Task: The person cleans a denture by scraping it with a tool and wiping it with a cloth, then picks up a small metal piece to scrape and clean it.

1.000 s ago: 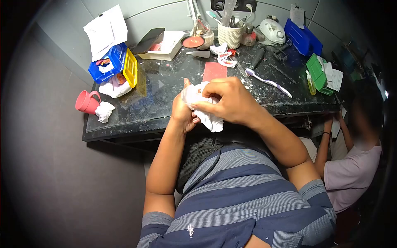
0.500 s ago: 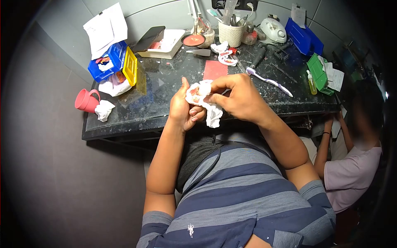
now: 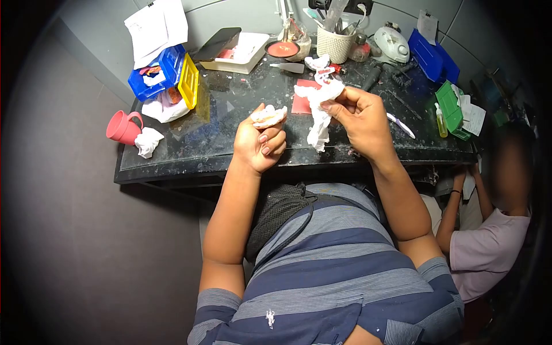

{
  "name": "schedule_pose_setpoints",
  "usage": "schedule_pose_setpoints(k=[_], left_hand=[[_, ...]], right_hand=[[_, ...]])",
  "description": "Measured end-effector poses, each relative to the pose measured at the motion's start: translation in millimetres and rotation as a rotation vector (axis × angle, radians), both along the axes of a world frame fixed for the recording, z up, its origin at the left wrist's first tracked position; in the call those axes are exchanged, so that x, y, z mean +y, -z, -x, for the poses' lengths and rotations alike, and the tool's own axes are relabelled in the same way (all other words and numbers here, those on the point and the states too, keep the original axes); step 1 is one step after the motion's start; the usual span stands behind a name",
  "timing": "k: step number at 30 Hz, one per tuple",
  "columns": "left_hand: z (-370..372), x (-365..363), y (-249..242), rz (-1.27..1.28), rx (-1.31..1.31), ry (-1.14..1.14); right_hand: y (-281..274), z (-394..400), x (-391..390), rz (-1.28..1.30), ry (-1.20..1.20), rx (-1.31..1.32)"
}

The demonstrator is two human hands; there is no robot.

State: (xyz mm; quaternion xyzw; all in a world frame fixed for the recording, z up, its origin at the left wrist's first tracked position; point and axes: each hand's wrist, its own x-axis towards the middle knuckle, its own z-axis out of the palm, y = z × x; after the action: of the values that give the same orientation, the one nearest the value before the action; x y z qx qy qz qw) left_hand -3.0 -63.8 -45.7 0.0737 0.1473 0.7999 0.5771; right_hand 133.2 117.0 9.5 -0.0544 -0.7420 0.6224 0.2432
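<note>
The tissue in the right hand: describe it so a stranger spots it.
Find the black table, then the red sheet lying on it. Beside it in view, the right hand pinches the white tissue. Unlike the balled tissue beside the pink mug, it dangles.

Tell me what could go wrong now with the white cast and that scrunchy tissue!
The left hand holds the white cast up in its fingers, so it might slip and chip.

The tissue dangles from the right hand in front of the red sheet, so it could brush against it.

The pink mug is by the table's left edge, so a bump might knock it off.
</note>
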Motion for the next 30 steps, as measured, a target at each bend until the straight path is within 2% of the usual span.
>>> schedule_pose_setpoints(k=[4, 7, 9, 11, 12, 23, 30], left_hand=[[1.7, 1.1, 6.8, 0.002, 0.018, -0.009], [-1.0, 1.9, 8.6, -0.067, -0.029, 0.021], [-4.0, 4.7, 9.5, -0.130, -0.075, 0.016], [-4.3, 5.5, 10.5, -0.015, -0.014, -0.039], [-5.1, 5.6, 9.8, -0.076, 0.024, -0.024], [-11.6, 7.5, 10.7, -0.171, 0.196, -0.139], [-12.3, 7.6, 8.5, -0.162, 0.183, -0.092]], right_hand=[[-4.3, 0.4, -8.2, -0.195, -0.008, 0.108], [1.7, 7.4, -18.1, -0.246, -0.100, 0.198], [3.2, 13.4, -27.0, -0.290, -0.093, 0.202], [8.3, 20.0, -26.3, -0.341, -0.090, 0.137], [10.2, 22.7, -26.6, -0.341, -0.092, 0.139], [12.3, 28.5, -21.1, -0.019, -0.071, 0.096], [15.6, 31.8, -22.3, 0.028, 0.000, 0.123]])
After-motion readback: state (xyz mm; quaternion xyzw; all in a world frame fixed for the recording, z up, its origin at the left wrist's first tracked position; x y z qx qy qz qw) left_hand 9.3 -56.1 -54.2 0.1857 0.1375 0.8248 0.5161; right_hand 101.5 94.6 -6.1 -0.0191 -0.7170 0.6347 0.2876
